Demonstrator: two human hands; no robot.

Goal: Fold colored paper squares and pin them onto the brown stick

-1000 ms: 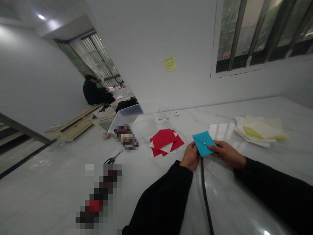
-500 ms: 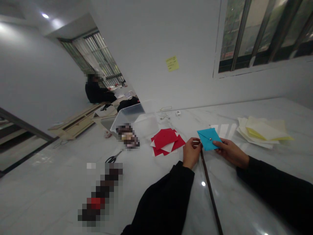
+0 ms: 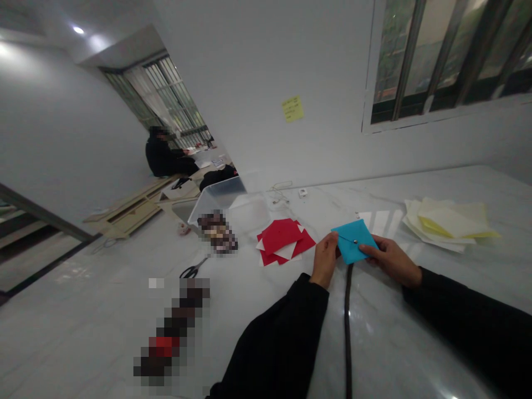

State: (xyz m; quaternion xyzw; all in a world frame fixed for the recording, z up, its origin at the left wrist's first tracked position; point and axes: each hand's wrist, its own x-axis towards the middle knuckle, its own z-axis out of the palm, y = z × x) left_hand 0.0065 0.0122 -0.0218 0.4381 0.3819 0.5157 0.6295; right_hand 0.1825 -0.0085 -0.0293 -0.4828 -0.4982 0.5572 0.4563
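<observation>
The blue envelope [image 3: 348, 252] lies directly between the hands, tilted like a diamond, with no clear long axis. The right hand [image 3: 393, 259] grips its right side, thumb on the front beside the stud [image 3: 355, 241]. The left hand [image 3: 325, 259] pinches at its left corner, equally near. A dark cord [image 3: 348, 327] runs lengthwise from beneath the envelope, right of the left hand; whether those fingers hold its hidden end, I cannot tell.

The blue envelope [image 3: 351, 251] (flap down, seemingly fastened by a stud [image 3: 355, 241]) is tilted between left hand [image 3: 325, 260] and right hand [image 3: 391, 258].
</observation>
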